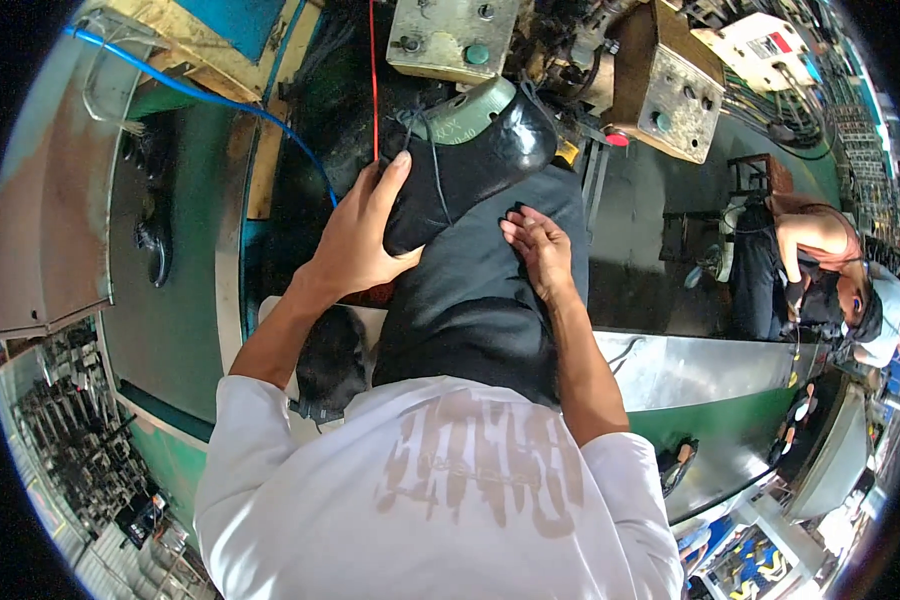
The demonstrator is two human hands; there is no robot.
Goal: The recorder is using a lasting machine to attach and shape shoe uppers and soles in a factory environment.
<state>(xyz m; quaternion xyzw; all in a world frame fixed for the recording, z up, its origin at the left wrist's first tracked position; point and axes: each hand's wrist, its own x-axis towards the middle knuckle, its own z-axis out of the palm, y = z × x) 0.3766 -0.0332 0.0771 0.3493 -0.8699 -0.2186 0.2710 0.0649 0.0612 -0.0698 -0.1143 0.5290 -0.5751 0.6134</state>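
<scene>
A black shoe upper (420,190) with a glossy toe is pulled over a green shoe last (470,115), above my lap. My left hand (360,225) grips its near left end, thumb below and fingers along the side. Dark laces (436,165) hang loose over the upper. My right hand (542,250) hovers over my dark trousers (470,290), apart from the shoe. Its fingers are half bent and slightly apart, with dark coverings on some fingertips, and nothing shows in it.
Metal control boxes (450,40) (665,100) with buttons stand ahead. A blue hose (210,97) crosses the left side. Black shoes (153,245) sit on a green surface at left. Another person (815,240) works at far right, beyond a metal-topped bench (690,370).
</scene>
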